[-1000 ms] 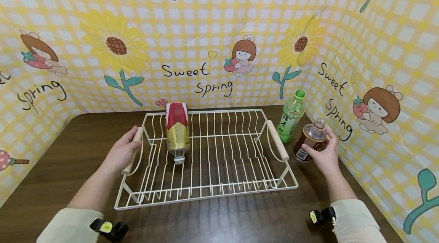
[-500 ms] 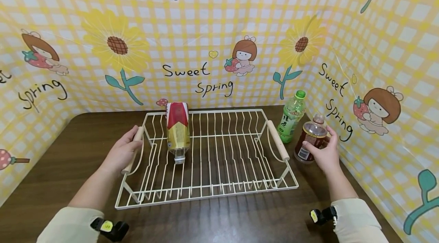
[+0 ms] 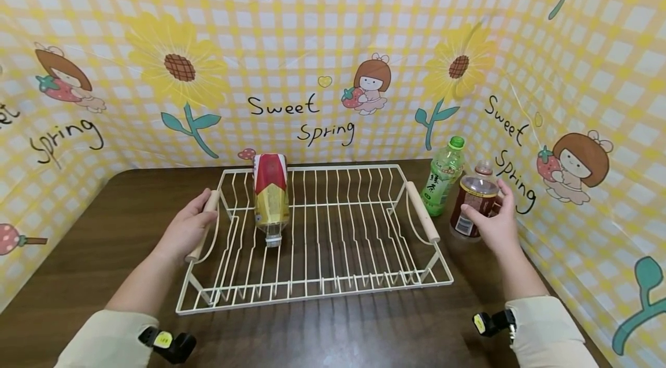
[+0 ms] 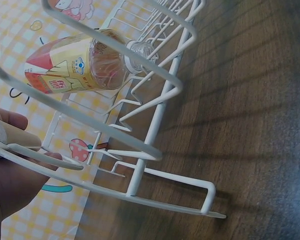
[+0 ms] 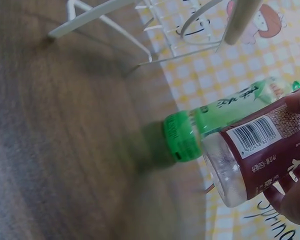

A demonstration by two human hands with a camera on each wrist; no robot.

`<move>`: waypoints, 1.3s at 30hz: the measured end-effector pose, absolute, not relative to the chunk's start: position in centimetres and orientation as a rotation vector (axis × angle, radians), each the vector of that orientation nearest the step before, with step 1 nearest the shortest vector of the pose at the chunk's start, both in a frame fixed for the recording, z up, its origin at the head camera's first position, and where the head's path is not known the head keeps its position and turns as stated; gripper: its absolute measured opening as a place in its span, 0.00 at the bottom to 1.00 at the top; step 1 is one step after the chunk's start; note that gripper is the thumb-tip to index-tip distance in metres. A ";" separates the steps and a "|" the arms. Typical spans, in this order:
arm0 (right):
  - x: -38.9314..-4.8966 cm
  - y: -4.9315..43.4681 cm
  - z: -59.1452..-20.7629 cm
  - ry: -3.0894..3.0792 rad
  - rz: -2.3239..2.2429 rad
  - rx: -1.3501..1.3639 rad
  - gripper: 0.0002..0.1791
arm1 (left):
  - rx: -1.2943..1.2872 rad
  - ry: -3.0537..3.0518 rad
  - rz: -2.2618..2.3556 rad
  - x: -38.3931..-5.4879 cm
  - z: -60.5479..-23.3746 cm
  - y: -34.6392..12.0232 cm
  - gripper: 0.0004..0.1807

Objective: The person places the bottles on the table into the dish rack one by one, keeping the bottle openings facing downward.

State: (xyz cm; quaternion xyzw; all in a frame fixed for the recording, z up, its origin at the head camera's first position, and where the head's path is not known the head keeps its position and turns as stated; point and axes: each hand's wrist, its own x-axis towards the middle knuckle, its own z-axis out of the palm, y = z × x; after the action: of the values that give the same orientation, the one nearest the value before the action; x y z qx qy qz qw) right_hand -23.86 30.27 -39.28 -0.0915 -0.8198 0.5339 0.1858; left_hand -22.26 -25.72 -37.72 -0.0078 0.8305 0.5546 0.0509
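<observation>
My left hand grips the wooden handle at the left end of a cream wire dish rack. My right hand holds a clear plastic bottle with a dark red-brown label, thumb on the near side and fingers behind. It is upright, uncapped, right of the rack. In the right wrist view the bottle's barcode faces the camera. Inside the rack lies a plastic bottle with a red and yellow label, its neck pointing toward me.
A green tea bottle with a green cap stands just right of the rack, beside the held bottle. The rack's right wooden handle is close by. A yellow checked cloth hangs behind and along the sides of the dark wooden table.
My right hand has moved the brown-labelled bottle slightly to the right and upward in the head view. My left hand stays on the rack's handle.
</observation>
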 end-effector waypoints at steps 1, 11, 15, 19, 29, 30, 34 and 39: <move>-23.9 30.2 -39.0 -2.309 1.507 -0.244 0.53 | -0.027 2.526 1.688 -22.3 -37.7 -25.7 0.36; -23.9 29.3 -35.9 -2.317 1.496 -0.105 0.53 | -0.029 2.559 1.645 -22.3 -37.8 -25.9 0.36; -24.1 28.9 -35.1 -2.348 1.491 -0.063 0.53 | -0.036 2.541 1.659 -22.3 -37.8 -25.9 0.36; -24.4 28.3 -34.2 -2.380 1.513 -0.014 0.53 | -0.043 2.542 1.661 -22.3 -37.8 -25.8 0.36; -24.6 25.8 -31.7 -2.431 1.506 0.125 0.54 | -0.057 2.510 1.686 -22.1 -37.8 -25.7 0.37; -24.6 25.6 -31.4 -2.442 1.500 0.135 0.53 | -0.057 2.511 1.686 -22.1 -37.8 -25.7 0.37; -24.8 24.6 -30.8 -2.486 1.480 0.187 0.53 | -0.046 2.531 1.671 -22.2 -37.8 -25.7 0.37; -25.0 23.3 -30.1 -2.523 1.491 0.240 0.54 | -0.025 2.554 1.650 -22.4 -37.8 -25.8 0.37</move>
State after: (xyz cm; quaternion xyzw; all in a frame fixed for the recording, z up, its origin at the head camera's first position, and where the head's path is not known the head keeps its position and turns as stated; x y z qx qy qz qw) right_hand -24.95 23.31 -30.08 0.0813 -0.8537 0.5046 0.1002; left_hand -22.37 -25.83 -37.76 -0.0084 0.8389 0.5419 0.0503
